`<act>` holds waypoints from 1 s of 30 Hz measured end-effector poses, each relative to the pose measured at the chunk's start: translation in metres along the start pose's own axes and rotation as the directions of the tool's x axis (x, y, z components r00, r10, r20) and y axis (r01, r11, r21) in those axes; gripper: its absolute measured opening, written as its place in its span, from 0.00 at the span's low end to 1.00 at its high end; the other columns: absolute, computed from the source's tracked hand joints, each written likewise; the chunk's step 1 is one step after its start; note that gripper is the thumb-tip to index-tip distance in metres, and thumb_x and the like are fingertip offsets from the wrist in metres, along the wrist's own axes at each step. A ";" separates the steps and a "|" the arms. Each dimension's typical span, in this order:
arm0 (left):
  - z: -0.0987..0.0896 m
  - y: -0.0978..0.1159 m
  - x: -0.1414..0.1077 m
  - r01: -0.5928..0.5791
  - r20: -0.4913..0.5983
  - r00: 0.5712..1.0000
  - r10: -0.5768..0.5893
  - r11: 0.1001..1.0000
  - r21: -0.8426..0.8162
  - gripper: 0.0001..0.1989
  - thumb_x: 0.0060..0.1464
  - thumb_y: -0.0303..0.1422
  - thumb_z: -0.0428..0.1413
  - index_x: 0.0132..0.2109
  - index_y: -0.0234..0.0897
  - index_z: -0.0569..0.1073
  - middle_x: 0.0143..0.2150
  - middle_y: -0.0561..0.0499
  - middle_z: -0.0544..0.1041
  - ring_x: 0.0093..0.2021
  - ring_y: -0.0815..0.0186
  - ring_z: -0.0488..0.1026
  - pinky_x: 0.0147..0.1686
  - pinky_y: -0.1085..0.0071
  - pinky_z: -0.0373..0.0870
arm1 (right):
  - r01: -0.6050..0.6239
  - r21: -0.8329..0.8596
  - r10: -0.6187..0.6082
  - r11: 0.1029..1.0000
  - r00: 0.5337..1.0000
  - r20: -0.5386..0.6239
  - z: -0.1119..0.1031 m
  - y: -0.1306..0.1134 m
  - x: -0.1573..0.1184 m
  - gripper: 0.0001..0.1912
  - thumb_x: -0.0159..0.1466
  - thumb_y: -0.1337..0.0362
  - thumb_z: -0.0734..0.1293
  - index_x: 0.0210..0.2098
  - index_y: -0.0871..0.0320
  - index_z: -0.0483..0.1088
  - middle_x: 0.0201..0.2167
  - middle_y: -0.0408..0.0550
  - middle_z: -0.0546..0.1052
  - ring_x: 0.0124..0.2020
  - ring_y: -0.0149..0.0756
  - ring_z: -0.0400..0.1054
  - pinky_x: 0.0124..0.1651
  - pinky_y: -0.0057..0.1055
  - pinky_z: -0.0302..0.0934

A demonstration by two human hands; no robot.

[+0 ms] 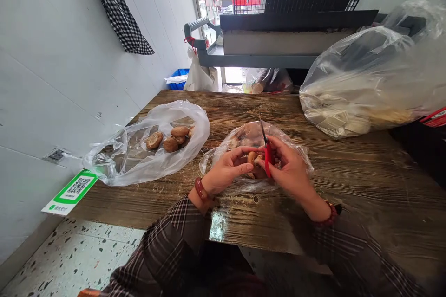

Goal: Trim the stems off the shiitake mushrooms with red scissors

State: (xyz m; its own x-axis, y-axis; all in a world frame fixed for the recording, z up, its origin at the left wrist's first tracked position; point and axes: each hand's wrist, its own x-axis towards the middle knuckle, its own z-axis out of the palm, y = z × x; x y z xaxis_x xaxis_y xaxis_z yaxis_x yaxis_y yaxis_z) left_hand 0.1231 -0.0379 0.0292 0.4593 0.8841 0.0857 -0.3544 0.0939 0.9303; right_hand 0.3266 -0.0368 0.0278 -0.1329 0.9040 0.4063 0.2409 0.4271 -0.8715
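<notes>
In the head view, I am pinching a small brown-capped mushroom (251, 158) with a pale stem between the thumb and fingers of my left hand (230, 167), nearly closed on its cap. My right hand (291, 164) is curling around red-handled scissors (268, 158), and their dark, narrow blades are pointing toward the far edge of the dark brown wooden table (351, 167). I am keeping the mushroom just beside the red handles, above a thin clear plastic bag (240, 137) that is lying around the middle of the table, with more brown pieces showing in it. Toward the far left corner, a translucent white plastic bag (198, 123) is lying open, holding several whole brown mushrooms (170, 144). A green-and-white QR-code card (71, 191) is sticking out past the left edge. At the far right corner, a big clear plastic bag (369, 83) is bulging with pale contents I cannot make out.
</notes>
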 end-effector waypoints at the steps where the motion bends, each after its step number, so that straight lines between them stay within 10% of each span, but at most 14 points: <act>1: 0.000 -0.001 0.000 -0.002 -0.004 1.000 0.002 1.000 -0.002 0.23 0.53 0.37 0.71 0.56 0.39 0.80 0.47 0.46 0.83 0.44 0.62 0.81 0.45 0.68 0.77 | 0.012 -0.031 -0.012 0.999 1.000 0.001 0.001 -0.001 -0.001 0.28 0.62 0.60 0.73 0.62 0.47 0.71 0.54 0.50 0.81 0.50 0.44 0.79 0.53 0.44 0.75; 11: 0.000 0.006 0.003 -0.086 -0.221 0.974 0.041 0.976 -0.198 0.20 0.53 0.39 0.72 0.50 0.37 0.80 0.46 0.47 0.84 0.45 0.62 0.82 0.47 0.68 0.80 | 0.134 -0.068 -0.139 0.989 0.988 -0.065 0.009 -0.007 -0.011 0.24 0.62 0.65 0.71 0.58 0.47 0.72 0.43 0.46 0.84 0.37 0.39 0.79 0.42 0.39 0.76; 18: -0.005 0.015 0.000 -0.158 -0.280 0.953 0.112 0.976 -0.148 0.22 0.54 0.38 0.70 0.53 0.36 0.78 0.51 0.44 0.82 0.49 0.60 0.82 0.48 0.66 0.80 | 0.120 -0.120 -0.136 0.986 0.981 -0.139 0.006 -0.003 -0.010 0.27 0.63 0.65 0.71 0.61 0.45 0.71 0.52 0.48 0.82 0.49 0.45 0.79 0.54 0.47 0.74; 25: -0.004 0.028 -0.015 -0.260 -0.384 0.887 0.257 0.965 0.043 0.21 0.56 0.41 0.68 0.54 0.40 0.78 0.52 0.46 0.81 0.49 0.59 0.82 0.49 0.64 0.80 | 0.100 -0.144 -0.126 0.985 0.974 -0.190 0.004 0.002 -0.002 0.25 0.63 0.64 0.70 0.60 0.49 0.73 0.51 0.49 0.83 0.48 0.46 0.79 0.54 0.48 0.74; 30: 0.001 0.052 -0.049 -0.201 -0.410 0.785 0.465 0.817 0.541 0.22 0.58 0.41 0.66 0.58 0.40 0.77 0.54 0.44 0.80 0.49 0.60 0.80 0.53 0.61 0.77 | 0.089 -0.124 -0.114 0.988 0.972 -0.207 0.002 0.001 -0.006 0.27 0.62 0.62 0.70 0.61 0.49 0.73 0.48 0.49 0.84 0.45 0.46 0.80 0.52 0.49 0.74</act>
State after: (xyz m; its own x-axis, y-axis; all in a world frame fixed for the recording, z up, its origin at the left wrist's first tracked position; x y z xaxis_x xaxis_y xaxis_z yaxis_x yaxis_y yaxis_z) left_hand 0.0828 -0.0769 0.0741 -0.1385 0.9252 0.3532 0.0592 -0.3483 0.9355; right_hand 0.3260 -0.0417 0.0238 0.0425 0.8335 0.5509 0.3455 0.5051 -0.7909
